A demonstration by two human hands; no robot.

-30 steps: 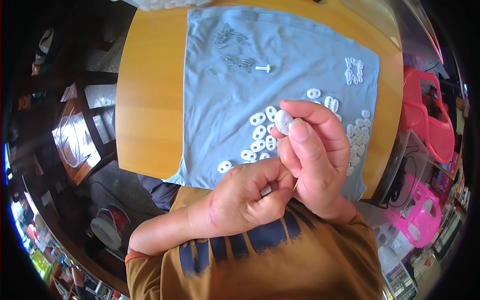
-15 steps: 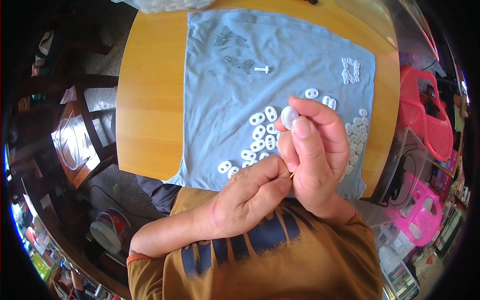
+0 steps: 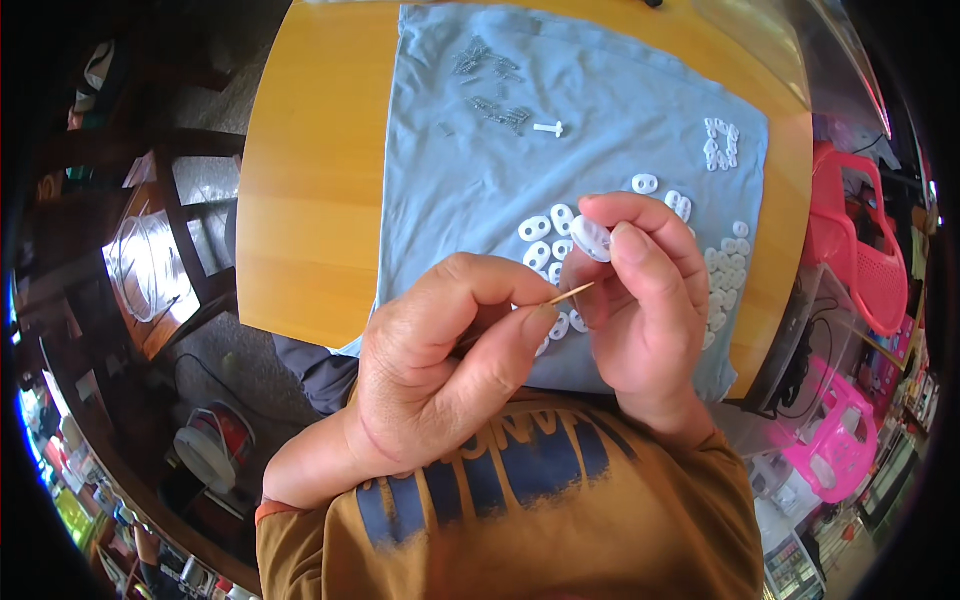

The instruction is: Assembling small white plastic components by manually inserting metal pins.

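Clock read w/ the held pc as dial centre, head view. In the right grip (image 3: 655,310), btwn 4 and 5 o'c, a white oval piece (image 3: 591,239) is pinched btwn thumb and index tip, tilted, clear of the cloth; its fine detail is blurred. In the left grip (image 3: 445,355), approx. 8 o'c, a thin wooden stick (image 3: 572,294) is held btwn thumb and index, w/ its tip pointed to approx. 2 o'c. The tip is seen just below the pc, apart from it, near the R fingers. Whether anything else is tucked in the L palm can't be told.

Step in hand is judged to be close handwork on the one pc, stick at the ready. For the next move, a firm R pinch, the pc's face turned toward the stick, and a light, well-aimed tip seem called for; a slip off the smooth rim is the risk.

Further out, on the blue-grey cloth (image 3: 450,200) over the desk (image 3: 310,200): two-hole white pcs (image 3: 535,229) are scattered at 9 o'c, a white T-shaped pc (image 3: 548,129) and spring-like metal bits (image 3: 497,112) are laid at 11, small white pcs (image 3: 733,150) are grouped at 2, rounder white pcs (image 3: 730,262) are clustered btwn 3 and 4.
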